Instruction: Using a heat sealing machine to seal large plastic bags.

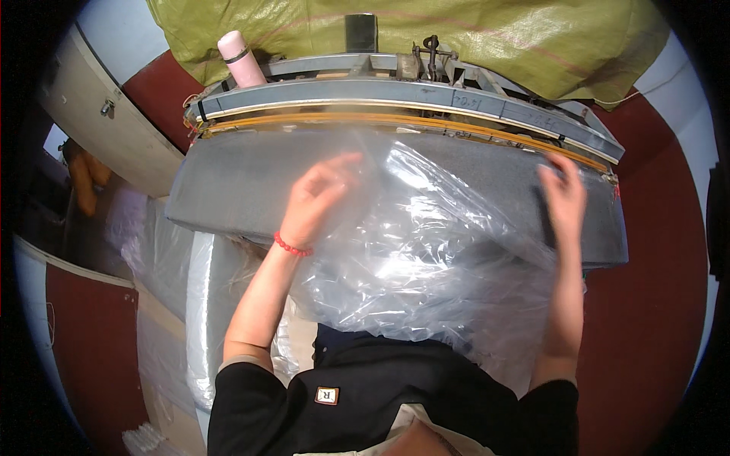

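A clear plastic sheet (407,258) lies crumpled and shiny over the middle of a long grey padded work surface (228,178) and hangs down its near side onto my lap. My left hand (315,194), with a red bead bracelet at the wrist, is over the sheet's left edge. Its fingers are bent and a little blurred, the thumb apart from them; I see nothing gripped in it. On the right, my right hand (564,194) hovers by the sheet's right edge, fingers curved and apart, holding nothing that shows.
Behind the surface runs a grey metal frame (304,93) with an orange strip (365,119) along it. A pink bottle (242,61) and a metal clamp (432,57) stand there. Yellow-green woven sheeting (517,38) hangs behind. Rolled plastic film (199,319) lies at left, near a cabinet door (114,114).
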Tool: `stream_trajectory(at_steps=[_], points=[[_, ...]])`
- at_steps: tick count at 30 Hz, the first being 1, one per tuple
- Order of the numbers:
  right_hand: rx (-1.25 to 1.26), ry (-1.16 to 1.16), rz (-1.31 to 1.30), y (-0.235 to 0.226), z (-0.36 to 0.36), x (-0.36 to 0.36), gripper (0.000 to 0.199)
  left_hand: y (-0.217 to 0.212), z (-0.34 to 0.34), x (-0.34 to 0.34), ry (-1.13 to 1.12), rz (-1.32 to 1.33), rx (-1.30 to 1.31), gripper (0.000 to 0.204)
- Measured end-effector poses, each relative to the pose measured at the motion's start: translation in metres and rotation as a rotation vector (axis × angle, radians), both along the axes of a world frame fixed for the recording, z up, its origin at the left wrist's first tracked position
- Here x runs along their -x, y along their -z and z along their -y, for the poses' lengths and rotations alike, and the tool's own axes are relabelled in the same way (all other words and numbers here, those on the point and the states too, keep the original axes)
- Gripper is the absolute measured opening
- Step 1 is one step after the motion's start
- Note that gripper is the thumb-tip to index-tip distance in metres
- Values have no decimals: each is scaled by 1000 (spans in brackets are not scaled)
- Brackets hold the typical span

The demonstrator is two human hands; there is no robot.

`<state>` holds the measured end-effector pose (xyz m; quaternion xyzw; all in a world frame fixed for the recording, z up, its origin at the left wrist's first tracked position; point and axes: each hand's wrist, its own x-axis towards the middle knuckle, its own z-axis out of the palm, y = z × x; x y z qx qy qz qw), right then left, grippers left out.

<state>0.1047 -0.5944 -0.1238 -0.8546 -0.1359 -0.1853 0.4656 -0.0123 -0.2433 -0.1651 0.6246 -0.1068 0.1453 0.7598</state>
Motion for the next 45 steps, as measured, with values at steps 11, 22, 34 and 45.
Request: stream_trajectory(at_steps=[11,22,34,45], points=[[-26,-1075,-336,0,-192,4,16,-11,2,17,-560,292,-783,42],[-349,121,261,-41,40,-79,21,155,-139,162,506,-933,-930,14],[-16,526,235,87,278,-110,26,-18,-150,94,-491,-113,-1323,56],[-64,393,124,83,308,-110,31,60,-109,124,-656,-44,-1344,18]])
